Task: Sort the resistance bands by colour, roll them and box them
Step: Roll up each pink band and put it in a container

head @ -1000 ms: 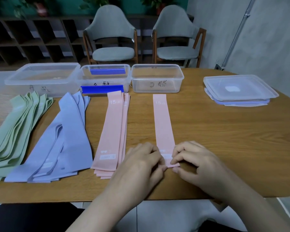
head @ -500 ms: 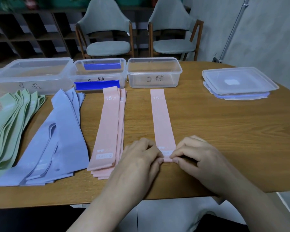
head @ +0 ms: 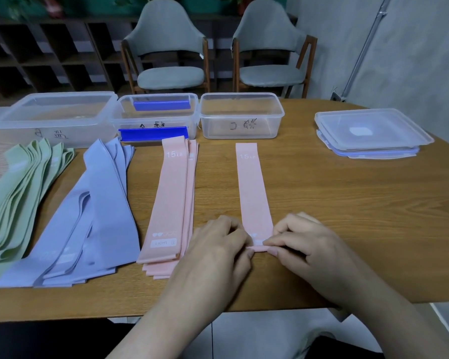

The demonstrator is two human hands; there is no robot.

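- Hands: left hand [head: 219, 251] and right hand [head: 305, 246] both at the near end of a single pink band [head: 253, 193], fingers curled, pinching it from either side.
- Near end of that band is turned over into a small fold or first roll turn between the fingertips; view there is tight, so I can't tell which.
- Rest of the single pink band lies flat and straight on the bench [head: 347, 216], running away toward the right-hand box [head: 241, 116]. "15 LB" printed at its far end.
- Pink stack [head: 173, 203]: several bands piled flat just left of the single one, not touching it. Top one reads "15 LB" far end, a white label near end.
- Blue bands [head: 99, 211]: loose overlapping pile left of the pink stack, fanned out.
- Green bands [head: 18, 200]: fanned pile at far left, partly cut off by the frame edge.
- Three clear plastic boxes in a row along the back of the bench, lids off: left box [head: 55, 117], middle box [head: 157, 115] with blue clips on its sides, and the right-hand one. Each has handwriting on the front, not legible.
- No bands visible inside any box.
- Lids [head: 371, 133] stacked at the right of the bench, well apart from the bands.
- Two grey chairs [head: 171, 53] behind the bench.
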